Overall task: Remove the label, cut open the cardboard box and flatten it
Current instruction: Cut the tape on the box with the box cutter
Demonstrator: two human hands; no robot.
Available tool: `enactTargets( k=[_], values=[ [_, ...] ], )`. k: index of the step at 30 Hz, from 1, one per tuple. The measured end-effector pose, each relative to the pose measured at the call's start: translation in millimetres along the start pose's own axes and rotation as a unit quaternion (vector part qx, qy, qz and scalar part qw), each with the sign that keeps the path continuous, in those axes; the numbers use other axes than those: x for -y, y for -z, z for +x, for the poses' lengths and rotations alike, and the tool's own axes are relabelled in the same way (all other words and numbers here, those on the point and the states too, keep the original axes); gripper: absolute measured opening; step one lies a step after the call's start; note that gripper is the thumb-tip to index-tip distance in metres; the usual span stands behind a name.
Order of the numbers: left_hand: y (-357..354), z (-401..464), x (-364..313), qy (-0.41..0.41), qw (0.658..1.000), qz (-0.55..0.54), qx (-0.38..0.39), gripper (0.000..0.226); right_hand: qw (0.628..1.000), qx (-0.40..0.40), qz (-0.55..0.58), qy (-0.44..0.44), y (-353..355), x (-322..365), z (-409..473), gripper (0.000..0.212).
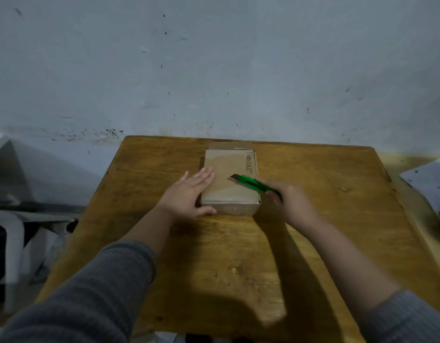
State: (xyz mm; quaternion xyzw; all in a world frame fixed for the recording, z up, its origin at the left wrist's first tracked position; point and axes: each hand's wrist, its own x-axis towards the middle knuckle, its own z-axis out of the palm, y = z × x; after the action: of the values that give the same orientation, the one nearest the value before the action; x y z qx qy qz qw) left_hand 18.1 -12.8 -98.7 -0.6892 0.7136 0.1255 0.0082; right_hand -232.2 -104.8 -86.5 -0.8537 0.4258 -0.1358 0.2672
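Steadying comes first: left hand (189, 194), fingers spread flat, braces the small brown cardboard box (230, 184) at the wooden table's (313, 219) far middle. Right hand (292, 201) grips a green utility knife (251, 183) above the lid; best cut shallow, away from the bracing fingers.

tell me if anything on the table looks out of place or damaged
Nothing stands out. The brown cardboard box sits square and closed on the wooden table, handwriting along its right edge. The left hand steadies it flat; the right hand holds the green utility knife over its top.
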Motion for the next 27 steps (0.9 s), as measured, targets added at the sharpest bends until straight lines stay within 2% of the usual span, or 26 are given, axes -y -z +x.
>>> enactTargets(
  k=[3, 7, 17, 27],
  values=[
    [-2.1, -0.6, 1.7, -0.011, 1.0, -0.009, -0.02, 0.095, 0.995, 0.004, -0.057, 0.079, -2.8, 23.0, -14.5, 0.047],
    [-8.4, -3.5, 4.1, -0.016, 0.998, -0.04, -0.047, 0.096, 0.979, 0.009, -0.169, 0.112, -9.2, 46.7, -20.7, 0.047],
    [-13.9, -1.3, 8.4, -0.025, 0.998, -0.013, -0.062, 0.097, 0.958, -0.005, -0.259, 0.123, -26.4, 66.7, -21.5, 0.048],
    [-14.3, -3.0, 4.1, -0.014, 0.996, 0.077, -0.052, 0.093, 0.945, -0.038, -0.3, 0.122, -28.8, 74.8, -21.7, 0.049]
  ],
)
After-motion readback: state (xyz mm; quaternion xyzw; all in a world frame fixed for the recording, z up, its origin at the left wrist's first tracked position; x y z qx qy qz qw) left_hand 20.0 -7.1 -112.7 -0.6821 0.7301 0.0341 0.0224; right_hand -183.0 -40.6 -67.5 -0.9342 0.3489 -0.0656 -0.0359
